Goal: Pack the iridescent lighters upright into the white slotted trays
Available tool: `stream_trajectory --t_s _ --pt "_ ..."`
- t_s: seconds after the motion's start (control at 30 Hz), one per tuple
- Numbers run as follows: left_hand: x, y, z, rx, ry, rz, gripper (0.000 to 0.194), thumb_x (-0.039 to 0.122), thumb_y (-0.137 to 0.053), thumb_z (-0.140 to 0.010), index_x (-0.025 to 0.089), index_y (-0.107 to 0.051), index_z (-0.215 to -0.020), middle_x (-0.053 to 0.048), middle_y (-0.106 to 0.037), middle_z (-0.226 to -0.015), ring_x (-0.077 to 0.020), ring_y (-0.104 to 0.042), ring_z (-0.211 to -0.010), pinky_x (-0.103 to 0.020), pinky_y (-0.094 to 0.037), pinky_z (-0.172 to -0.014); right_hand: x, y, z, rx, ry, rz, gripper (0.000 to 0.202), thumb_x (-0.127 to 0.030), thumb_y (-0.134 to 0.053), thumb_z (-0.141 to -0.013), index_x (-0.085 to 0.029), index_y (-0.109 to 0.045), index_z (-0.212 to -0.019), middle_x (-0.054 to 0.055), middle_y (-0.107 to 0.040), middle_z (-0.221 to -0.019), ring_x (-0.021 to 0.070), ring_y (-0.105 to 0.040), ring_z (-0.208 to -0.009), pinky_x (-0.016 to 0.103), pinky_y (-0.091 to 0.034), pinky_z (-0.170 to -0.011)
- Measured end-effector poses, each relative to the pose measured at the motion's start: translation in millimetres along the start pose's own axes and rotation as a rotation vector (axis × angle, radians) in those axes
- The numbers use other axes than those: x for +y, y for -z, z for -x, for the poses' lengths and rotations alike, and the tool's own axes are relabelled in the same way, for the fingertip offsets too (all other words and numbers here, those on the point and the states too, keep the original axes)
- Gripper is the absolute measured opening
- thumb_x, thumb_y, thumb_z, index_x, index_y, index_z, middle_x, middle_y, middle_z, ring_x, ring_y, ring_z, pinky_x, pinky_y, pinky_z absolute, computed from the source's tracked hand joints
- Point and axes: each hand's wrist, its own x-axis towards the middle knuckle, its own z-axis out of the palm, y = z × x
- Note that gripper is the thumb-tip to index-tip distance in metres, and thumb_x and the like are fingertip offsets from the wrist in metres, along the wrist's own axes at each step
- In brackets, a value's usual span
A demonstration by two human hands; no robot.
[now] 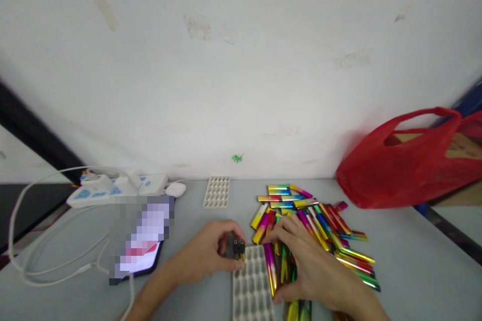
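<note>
My left hand (pixel 214 248) is closed in a pinch around small pieces with black, holed ends (pixel 238 246); their lower parts are mostly hidden by the fingers. It hovers at the upper left corner of a grey-white tray (pixel 271 311) with rows of hollows. Just right of that tray, my right hand (pixel 301 261) arches over shiny tubes. Its fingertips and thumb meet the two ends of a magenta-and-gold metallic tube (pixel 270 268). More metallic tubes (pixel 288 200) in gold, red, blue and green lie heaped beyond and right of this hand, and some show beneath its palm.
A second hollowed tray (pixel 216 191) lies near the wall. To the left are a phone (pixel 150 246) with a partly blurred screen, a white power strip (pixel 150 183) with plugs, and looping white cables (pixel 56 279). A red bag (pixel 395 170) stands at the right back.
</note>
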Motion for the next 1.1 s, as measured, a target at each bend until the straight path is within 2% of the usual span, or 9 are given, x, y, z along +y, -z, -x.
stream_trajectory --t_s 0.13,0.2,0.27,0.37,0.47,0.67,0.8,0.9,1.1 --pt "-2 0.1 -1 0.001 -0.007 0.002 0.039 0.029 -0.095 -0.071 0.020 -0.084 -0.107 0.009 -0.054 -0.071 -0.0151 -0.050 -0.068 -0.026 -0.034 -0.060 -3 -1 2 0.035 0.010 -0.034 0.079 -0.025 -0.111 -0.062 -0.028 -0.068 -0.128 0.004 -0.064 -0.140 0.0335 -0.054 -0.138 0.043 -0.046 -0.115" --pt "-4 0.1 -1 0.000 -0.010 0.006 0.041 0.031 -0.096 -0.070 0.020 -0.084 -0.107 0.009 -0.054 -0.071 -0.0150 -0.050 -0.068 -0.026 -0.034 -0.060 -3 -2 3 0.044 0.034 -0.069 0.075 -0.015 -0.104 -0.069 -0.029 -0.066 -0.133 0.003 -0.068 -0.137 0.0302 -0.059 -0.132 0.040 -0.046 -0.113" --pt "-5 0.1 -2 -0.004 -0.014 0.012 0.041 0.032 -0.097 -0.069 0.019 -0.084 -0.106 0.008 -0.056 -0.071 -0.0149 -0.050 -0.068 -0.025 -0.034 -0.061 -4 -4 4 0.053 0.072 -0.120 0.058 -0.010 -0.093 -0.080 -0.029 -0.068 -0.129 0.000 -0.073 -0.125 0.0260 -0.065 -0.119 0.036 -0.048 -0.104" --pt "-7 -0.1 -3 -0.001 -0.014 0.028 0.041 0.031 -0.097 -0.068 0.019 -0.083 -0.105 0.008 -0.057 -0.071 -0.0150 -0.051 -0.068 -0.024 -0.035 -0.061 -7 -6 2 0.076 0.146 -0.209 0.028 -0.013 -0.082 -0.092 -0.027 -0.073 -0.115 -0.001 -0.074 -0.108 0.0228 -0.069 -0.102 0.033 -0.048 -0.093" --pt "-6 -0.1 -3 -0.004 -0.010 0.054 0.043 0.032 -0.099 -0.067 0.020 -0.082 -0.105 0.007 -0.062 -0.075 -0.0157 -0.054 -0.071 -0.024 -0.038 -0.063 -12 -7 0 0.099 0.187 -0.277 0.011 -0.021 -0.082 -0.097 -0.025 -0.073 -0.103 0.000 -0.072 -0.104 0.0227 -0.067 -0.097 0.032 -0.047 -0.087" --pt "-7 1.6 -2 -0.037 0.000 0.091 0.050 0.033 -0.103 -0.063 0.020 -0.082 -0.107 0.008 -0.063 -0.075 -0.0159 -0.054 -0.072 -0.025 -0.038 -0.064 -12 -16 0 0.167 0.098 -0.386 0.019 -0.034 -0.075 -0.103 -0.024 -0.062 -0.094 -0.001 -0.064 -0.092 0.0210 -0.058 -0.086 0.032 -0.044 -0.078" --pt "-9 3.2 -1 -0.056 -0.001 0.116 0.051 0.035 -0.104 -0.064 0.020 -0.082 -0.107 0.007 -0.064 -0.076 -0.0154 -0.054 -0.072 -0.026 -0.038 -0.064 -4 -29 -2 0.233 0.033 -0.681 0.030 -0.054 -0.068 -0.109 -0.025 -0.065 -0.103 0.001 -0.066 -0.095 0.0227 -0.064 -0.089 0.032 -0.050 -0.074" --pt "-9 5.0 -1 -0.061 0.001 0.139 0.050 0.036 -0.104 -0.064 0.020 -0.083 -0.106 0.007 -0.066 -0.077 -0.0148 -0.054 -0.071 -0.026 -0.040 -0.065 0 -41 -7 0.200 -0.032 -0.929 0.038 -0.064 -0.063 -0.110 -0.026 -0.064 -0.113 0.000 -0.069 -0.089 0.0216 -0.069 -0.073 0.029 -0.051 -0.057" --pt "-12 9.2 -5 -0.082 -0.089 0.171 0.043 0.043 -0.106 -0.064 0.018 -0.088 -0.094 0.000 -0.074 -0.094 -0.0147 -0.059 -0.072 -0.027 -0.043 -0.065 0 -58 -16 0.135 -0.039 -1.205 0.039 -0.062 -0.067 -0.106 -0.024 -0.057 -0.107 -0.003 -0.069 -0.071 0.0140 -0.060 -0.045 0.021 -0.043 -0.040"
